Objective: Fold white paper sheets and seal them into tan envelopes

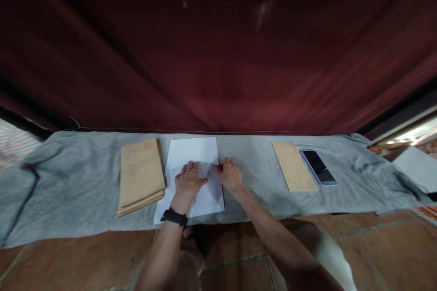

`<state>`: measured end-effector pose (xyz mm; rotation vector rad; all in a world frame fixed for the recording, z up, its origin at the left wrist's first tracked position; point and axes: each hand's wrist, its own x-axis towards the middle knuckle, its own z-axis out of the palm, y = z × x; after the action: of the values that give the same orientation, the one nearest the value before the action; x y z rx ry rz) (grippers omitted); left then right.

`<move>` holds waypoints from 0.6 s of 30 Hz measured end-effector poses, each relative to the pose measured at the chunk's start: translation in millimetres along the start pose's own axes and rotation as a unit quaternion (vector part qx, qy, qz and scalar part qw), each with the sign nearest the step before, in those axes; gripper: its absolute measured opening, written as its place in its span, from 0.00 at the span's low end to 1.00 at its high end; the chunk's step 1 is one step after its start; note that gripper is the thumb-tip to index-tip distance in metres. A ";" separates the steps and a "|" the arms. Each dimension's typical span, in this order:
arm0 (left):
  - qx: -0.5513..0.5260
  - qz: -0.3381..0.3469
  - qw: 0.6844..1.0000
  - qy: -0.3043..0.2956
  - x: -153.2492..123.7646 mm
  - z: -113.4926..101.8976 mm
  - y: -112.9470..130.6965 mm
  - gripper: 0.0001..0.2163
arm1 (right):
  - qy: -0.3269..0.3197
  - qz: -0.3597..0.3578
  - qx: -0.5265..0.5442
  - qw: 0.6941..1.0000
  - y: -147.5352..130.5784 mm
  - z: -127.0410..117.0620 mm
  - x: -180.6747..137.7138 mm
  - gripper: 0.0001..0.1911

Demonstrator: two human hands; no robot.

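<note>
Paper [196,154], a white sheet, lies on a grey cloth [68,182] spread over a tiled floor [85,259], with both of the person's hands resting on it. The left hand [187,181] lies flat, palm down, fingers stretched forward and slightly spread, pressing the middle of the sheet; it grips nothing. A black watch band [175,217] circles that wrist. The right hand [229,173] sits at the sheet's right edge, its fingers curled loosely and its fingertips touching the paper near the left hand's; whether it pinches the edge or merely presses on it cannot be told from this view. The sheet looks as if a fold line runs across it under the hands, though the dim light makes that uncertain. Just left of the paper, touching or nearly touching its edge, rests a stack of brown envelopes [139,175], their lower edges fanned a little. Well to the right of the hands lies a single brown envelope [294,166], angled, and just beside it on its right a phone [319,167] with a dark screen facing up. Behind the cloth hangs a dark red curtain [218,54] that fills the upper part of the view. At the far right edge, past the cloth, a pale flat sheet or board [414,167] shows partly. Both forearms reach forward from the bottom of the view.
</note>
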<state>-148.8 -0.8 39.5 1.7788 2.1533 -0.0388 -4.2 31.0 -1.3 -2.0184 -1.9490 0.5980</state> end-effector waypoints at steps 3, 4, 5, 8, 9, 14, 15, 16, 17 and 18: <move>-0.014 -0.004 1.000 -0.005 1.6 -4.1 1.2 0.28 | -0.020 0.018 0.001 1.000 -7.0 3.2 4.8 0.21; -0.018 -0.003 1.000 -0.006 2.4 -5.1 1.7 0.27 | -0.025 0.017 0.002 1.000 -8.3 3.4 6.8 0.20; -0.020 -0.002 1.000 -0.005 3.3 -6.1 2.4 0.25 | -0.029 0.018 0.004 0.999 -9.1 3.3 8.9 0.20; -0.021 -0.007 1.000 0.003 5.8 -9.4 5.2 0.21 | -0.047 0.029 0.008 0.998 -9.6 1.2 15.3 0.17; -0.020 -0.014 1.000 0.005 6.6 -10.7 6.1 0.20 | -0.055 0.032 0.011 0.998 -9.3 0.1 17.2 0.16; -0.001 -0.053 0.998 0.041 9.5 -17.5 4.0 0.20 | -0.069 0.015 -0.008 0.997 -9.3 -6.5 20.6 0.12; 0.003 -0.062 0.996 0.059 9.9 -18.6 1.5 0.20 | -0.064 0.010 -0.018 0.998 -9.5 -7.8 19.6 0.12; 0.003 -0.072 0.994 0.080 10.4 -19.7 -1.6 0.20 | -0.059 0.006 -0.026 0.998 -9.5 -9.0 18.2 0.11; -0.003 -0.082 0.991 0.102 11.0 -20.8 -5.2 0.20 | -0.053 0.004 -0.034 0.998 -9.2 -10.2 16.4 0.11; -0.015 -0.091 0.988 0.124 11.8 -21.8 -9.3 0.19 | -0.047 0.002 -0.044 0.998 -8.5 -11.2 14.5 0.12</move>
<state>-164.9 13.6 54.8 1.6384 2.4705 0.1788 -6.3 46.9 11.1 -2.0822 -2.0597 0.6281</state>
